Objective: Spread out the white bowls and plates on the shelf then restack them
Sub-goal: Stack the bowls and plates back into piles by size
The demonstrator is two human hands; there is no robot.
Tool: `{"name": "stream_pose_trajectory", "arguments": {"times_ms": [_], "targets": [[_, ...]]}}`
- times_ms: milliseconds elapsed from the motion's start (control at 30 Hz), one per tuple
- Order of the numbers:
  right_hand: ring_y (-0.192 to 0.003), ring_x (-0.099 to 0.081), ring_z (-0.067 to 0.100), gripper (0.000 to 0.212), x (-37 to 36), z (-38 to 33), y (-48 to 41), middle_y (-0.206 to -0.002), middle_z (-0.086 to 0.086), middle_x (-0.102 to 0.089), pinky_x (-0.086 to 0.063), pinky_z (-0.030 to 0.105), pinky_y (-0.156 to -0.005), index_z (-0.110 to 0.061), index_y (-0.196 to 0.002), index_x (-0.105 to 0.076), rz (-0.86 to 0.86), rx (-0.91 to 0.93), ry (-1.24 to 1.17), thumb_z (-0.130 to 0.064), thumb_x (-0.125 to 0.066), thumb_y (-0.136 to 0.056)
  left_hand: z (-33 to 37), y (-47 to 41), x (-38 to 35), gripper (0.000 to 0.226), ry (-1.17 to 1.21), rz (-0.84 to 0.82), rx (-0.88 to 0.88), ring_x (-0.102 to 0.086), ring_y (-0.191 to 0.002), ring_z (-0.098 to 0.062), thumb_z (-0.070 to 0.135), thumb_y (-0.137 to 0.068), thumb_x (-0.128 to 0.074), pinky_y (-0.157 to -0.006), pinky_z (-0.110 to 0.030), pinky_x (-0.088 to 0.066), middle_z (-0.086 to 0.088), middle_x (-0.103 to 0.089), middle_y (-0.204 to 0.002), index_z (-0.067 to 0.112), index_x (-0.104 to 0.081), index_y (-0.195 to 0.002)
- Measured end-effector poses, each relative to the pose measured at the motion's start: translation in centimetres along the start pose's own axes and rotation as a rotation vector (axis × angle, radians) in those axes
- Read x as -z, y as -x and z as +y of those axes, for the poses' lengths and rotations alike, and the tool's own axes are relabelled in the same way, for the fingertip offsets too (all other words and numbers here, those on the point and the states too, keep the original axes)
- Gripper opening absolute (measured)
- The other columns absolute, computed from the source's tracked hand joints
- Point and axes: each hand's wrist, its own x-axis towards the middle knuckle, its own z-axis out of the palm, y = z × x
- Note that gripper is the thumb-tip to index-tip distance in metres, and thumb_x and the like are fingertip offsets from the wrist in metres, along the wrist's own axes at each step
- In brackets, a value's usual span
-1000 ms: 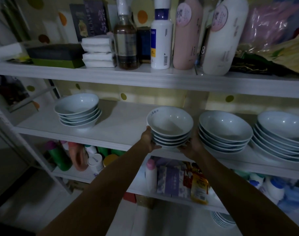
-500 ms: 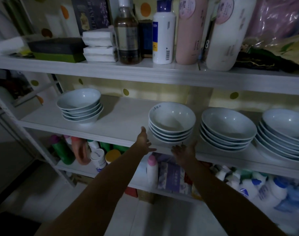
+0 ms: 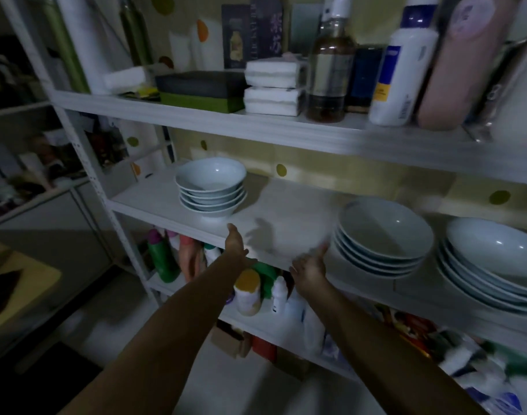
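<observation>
Three stacks of white bowls stand on the middle shelf (image 3: 286,214). A small stack (image 3: 211,187) is at the left, a wider stack (image 3: 382,235) sits right of centre, and a third stack (image 3: 493,259) is at the far right. My left hand (image 3: 236,242) hovers at the shelf's front edge, just below and right of the small stack, fingers straight and holding nothing. My right hand (image 3: 310,265) is blurred, open and empty, just left of the wider stack without touching it.
The upper shelf (image 3: 256,130) carries bottles, folded white cloths (image 3: 274,88) and a dark box. Below the bowls, the lower shelf holds a green bottle (image 3: 163,259), a yellow-capped jar (image 3: 247,292) and packets. A white upright post (image 3: 85,163) bounds the shelf on the left.
Both hands let go of the middle bowl stack and drew back to the left along the shelf edge. The view swung left, so the far-right stack is out of sight.
</observation>
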Motion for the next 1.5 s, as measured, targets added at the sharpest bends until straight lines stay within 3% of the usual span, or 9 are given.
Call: {"name": "stream_pose_trajectory", "arguments": {"times_ms": [67, 133, 267, 400, 733, 1033, 1200, 1367, 1500], "targets": [[-0.088, -0.052, 0.017, 0.066, -3.1, -0.6, -0.8, -0.094, -0.003, -0.05, -0.03, 0.039, -0.112, -0.027, -0.133, -0.033, -0.027, -0.044, -0.098, -0.073, -0.025, -0.087, 2.4, -1.4, 1.6, 0.073, -0.007, 0.011, -0.039, -0.028, -0.141, -0.033, 0.063, -0.094, -0.025, -0.111, -0.058, -0.028, -0.01, -0.022, -0.156, 0.016, -0.022, -0.15], [-0.109, -0.053, 0.02, 0.078, -6.8, -0.7, -2.0, -0.119, -0.003, -0.054, -0.025, 0.04, -0.116, -0.022, -0.146, -0.03, -0.069, -0.045, -0.07, -0.072, -0.029, -0.086, 5.2, -3.9, 3.7, 0.074, 0.008, 0.041, -0.054, -0.026, -0.142, -0.034, 0.064, -0.093, -0.023, -0.112, -0.058, -0.027, -0.012, -0.021, -0.157, 0.016, -0.019, -0.15], [-0.087, -0.047, 0.016, 0.061, -13.4, -0.1, -5.2, -0.085, -0.009, -0.043, -0.029, 0.046, -0.114, -0.027, -0.122, -0.048, -0.062, -0.01, 0.074, -0.073, -0.029, -0.086, 10.7, -8.5, 7.8, 0.075, 0.009, 0.056, -0.064, -0.026, -0.141, -0.035, 0.066, -0.092, -0.021, -0.112, -0.058, -0.028, -0.01, -0.024, -0.156, 0.018, -0.021, -0.15], [-0.137, -0.036, 0.03, 0.082, -20.1, -0.8, -7.0, -0.151, 0.003, -0.036, -0.03, 0.053, -0.11, -0.024, -0.148, -0.029, -0.041, -0.046, 0.144, -0.076, -0.025, -0.085, 16.2, -12.4, 10.9, 0.074, -0.009, 0.023, -0.072, -0.026, -0.142, -0.034, 0.065, -0.093, -0.022, -0.112, -0.058, -0.027, -0.006, -0.022, -0.157, 0.019, -0.018, -0.151], [-0.128, -0.045, 0.034, 0.082, -25.1, -0.5, -10.0, -0.146, 0.007, -0.043, -0.046, 0.054, -0.09, -0.028, -0.146, -0.033, -0.025, 0.003, 0.1, -0.078, -0.033, -0.08, 20.4, -18.1, 11.0, 0.076, -0.183, -0.353, -0.032, -0.055, -0.108, -0.031, 0.066, -0.092, -0.023, -0.091, -0.044, -0.045, -0.013, -0.052, -0.134, 0.01, -0.043, -0.139], [-0.106, -0.052, 0.028, 0.074, -24.2, 0.2, -9.6, -0.134, 0.007, -0.052, -0.051, 0.045, -0.08, -0.021, -0.141, -0.042, -0.007, 0.011, 0.026, -0.068, -0.044, -0.084, 19.2, -18.5, 11.4, 0.065, -0.195, -0.338, -0.019, -0.05, -0.124, -0.035, 0.06, -0.092, -0.038, -0.102, -0.052, -0.044, -0.011, -0.052, -0.137, 0.013, -0.047, -0.136], [-0.122, -0.05, 0.032, 0.071, -21.1, -0.2, -8.0, -0.139, 0.008, -0.05, -0.046, 0.051, -0.093, -0.02, -0.14, -0.044, 0.023, 0.024, 0.008, -0.065, -0.047, -0.085, 17.0, -16.3, 10.1, 0.067, -0.203, -0.329, 0.003, -0.049, -0.126, -0.034, 0.061, -0.091, -0.039, -0.105, -0.053, -0.041, -0.011, -0.05, -0.14, 0.012, -0.047, -0.136], [-0.12, -0.053, 0.031, 0.076, -16.3, -0.8, -5.7, -0.139, 0.007, -0.053, -0.054, 0.044, -0.079, -0.02, -0.14, -0.044, -0.032, 0.053, -0.062, -0.066, -0.051, -0.081, 13.8, -12.9, 8.0, 0.07, -0.212, -0.35, 0.045, -0.044, -0.13, -0.034, 0.061, -0.091, -0.039, -0.106, -0.054, -0.038, -0.011, -0.046, -0.145, 0.012, -0.042, -0.14], [-0.113, -0.055, 0.026, 0.063, -11.9, -1.4, -4.0, -0.132, 0.007, -0.057, -0.046, 0.043, -0.101, -0.011, -0.136, -0.048, -0.007, 0.098, -0.156, -0.052, -0.053, -0.088, 10.6, -10.0, 5.7, 0.07, -0.214, -0.401, 0.062, -0.039, -0.134, -0.035, 0.061, -0.092, -0.038, -0.106, -0.059, -0.037, -0.011, -0.039, -0.149, 0.014, -0.037, -0.143]]}}
